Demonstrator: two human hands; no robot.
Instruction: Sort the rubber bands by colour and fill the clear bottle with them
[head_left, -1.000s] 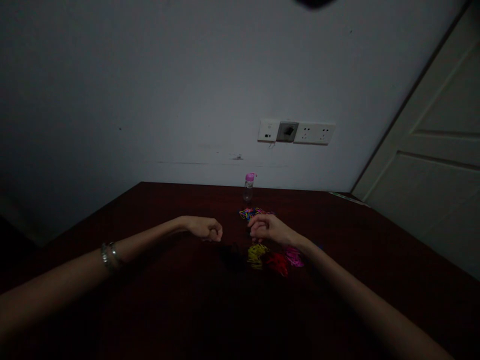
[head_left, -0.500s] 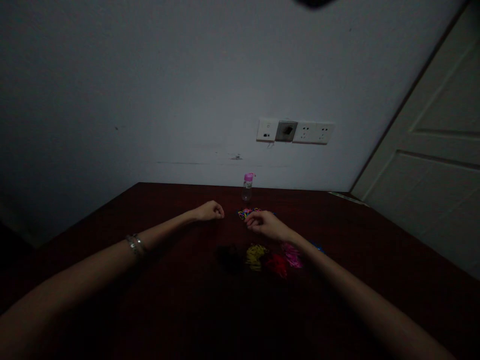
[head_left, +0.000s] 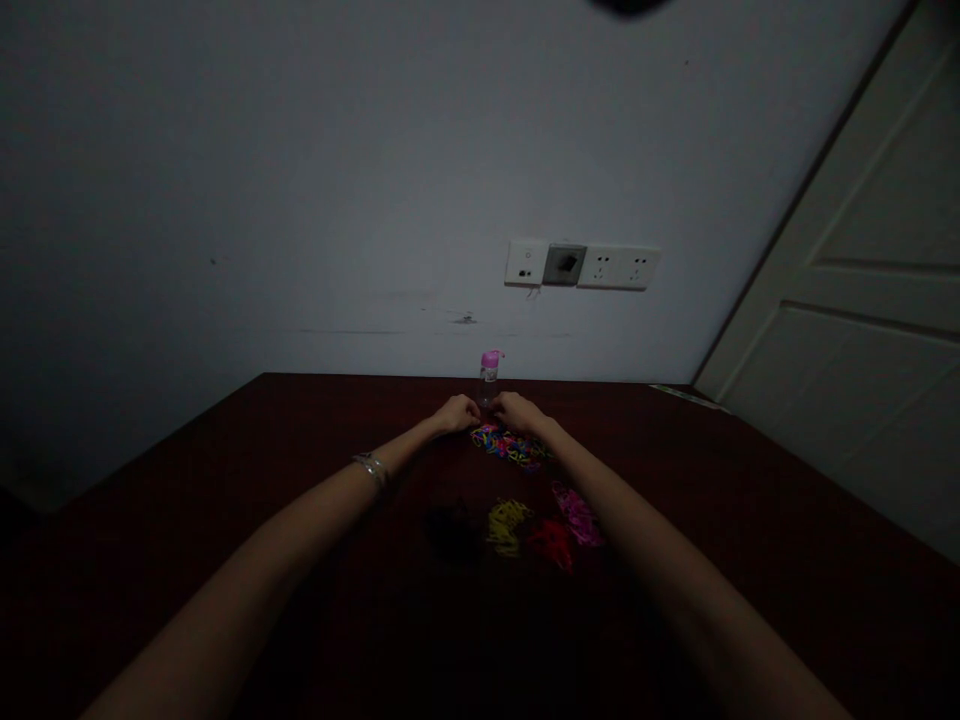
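Note:
A mixed heap of small coloured bands [head_left: 517, 448], which look like rubber bands, lies on the dark table. My left hand [head_left: 456, 413] is at the heap's far left edge, fingers curled together. Opposite it, my right hand [head_left: 519, 410] reaches over the far side of the heap with its fingertips pinched downward. Anything in either hand is too small and dark to make out. Nearer to me lie single-colour piles: black [head_left: 454, 530], yellow [head_left: 507, 527], red [head_left: 553, 543] and pink [head_left: 578, 516], the last partly beside my right forearm.
A clear bottle with a pink cap [head_left: 489, 375] stands just behind my hands. Beyond the dark red table [head_left: 360, 395] rises a pale wall with a row of sockets [head_left: 581, 266]. A white panelled door [head_left: 862, 330] is on the right. The light is dim.
Both hands have moved forward, my left also rightward, and they are now close together near the bottle. More of the mixed heap shows. Blue bands glimpsed beside my right forearm are now hidden.

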